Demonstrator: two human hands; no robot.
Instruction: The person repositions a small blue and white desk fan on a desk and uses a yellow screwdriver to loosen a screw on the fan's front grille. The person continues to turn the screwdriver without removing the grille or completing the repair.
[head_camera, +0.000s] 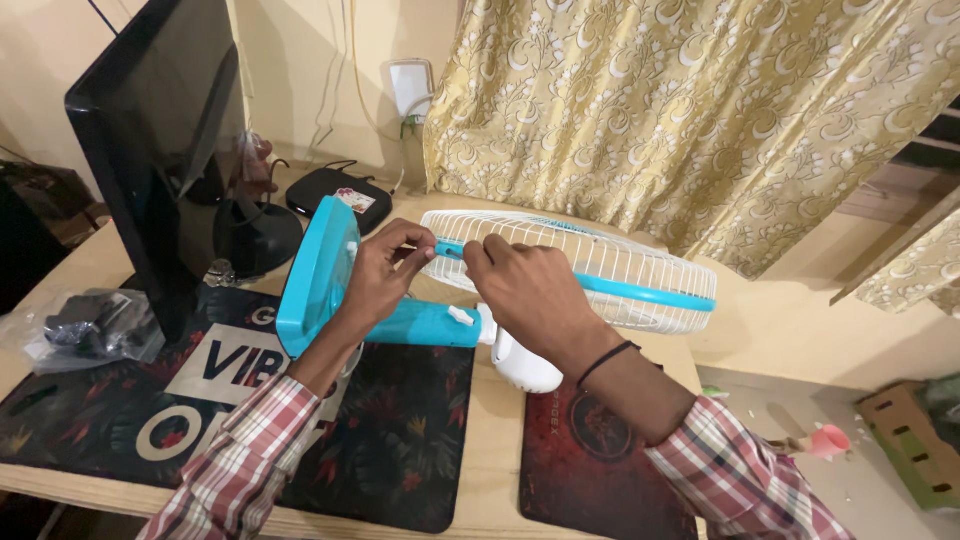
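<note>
- Two hands meet at one spot in the head view — the near rim of the fan's white wire guard (600, 262), where a turquoise band (640, 291) runs round it.
- Fan: a small turquoise table fan (420, 325) lies on its side on the table (495, 440); its flat base (312, 270) stands on edge at the left, the stem runs rightward to the white motor housing (525, 365), and the guard lies beyond, nearly flat.
- Left hand (378, 278): comes up from below, thumb and forefinger pinched shut on a small turquoise clip at the guard's left edge.
- Right hand (525, 290): just beside it, to the right; its fingers are also closed in a pinch on the same rim piece, touching or nearly touching the left fingertips.
- Relation — the band's long axis runs from that pinch away to the right, so the right hand lies along it, the left at its end.
- Around: a dark monitor (160, 150) at left, patterned mats (390, 440) under the fan, a yellow curtain (680, 110) behind.
</note>
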